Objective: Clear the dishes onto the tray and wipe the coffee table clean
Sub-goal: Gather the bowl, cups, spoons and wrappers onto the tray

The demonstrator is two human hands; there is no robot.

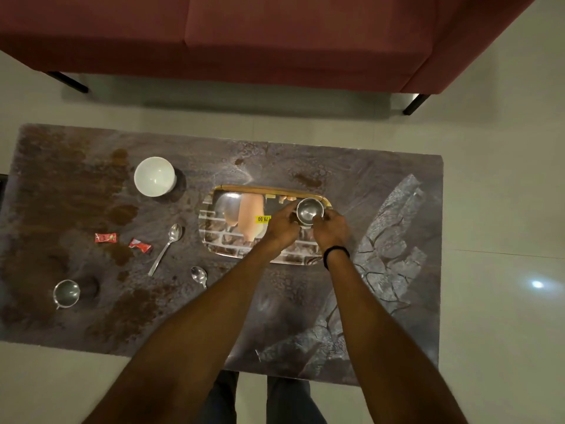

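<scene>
Right, both hands are over the tray (220, 237), which sits on the dark stone-patterned counter (382, 209) a little right of centre. The left hand (282, 224) and the right hand (331, 228) meet around a small steel bowl (309, 211) at the tray's far right corner, fingers (290, 209) of both curled against its sides so the bowl is gripped between them, mouth up; whether its base touches the tray or hangs just above it, I cannot tell. A black band (335, 254) circles the right wrist. Out to the left, a white cup (154, 176) stands upright near the far edge of the counter, well apart from the tray. Just left of the tray lies a long spoon (166, 247), bowl end pointing away, and nearer the person a shorter spoon (199, 276) lies close by. Two red candy wrappers (106, 237) lie side by side, left of the long spoon. A second steel bowl (66, 293) sits near the front left corner. Brown spill stains (119, 255) spread over the left half of the counter, with smaller patches beyond the tray. A red sofa (275, 35) stands across the floor on the far side.
</scene>
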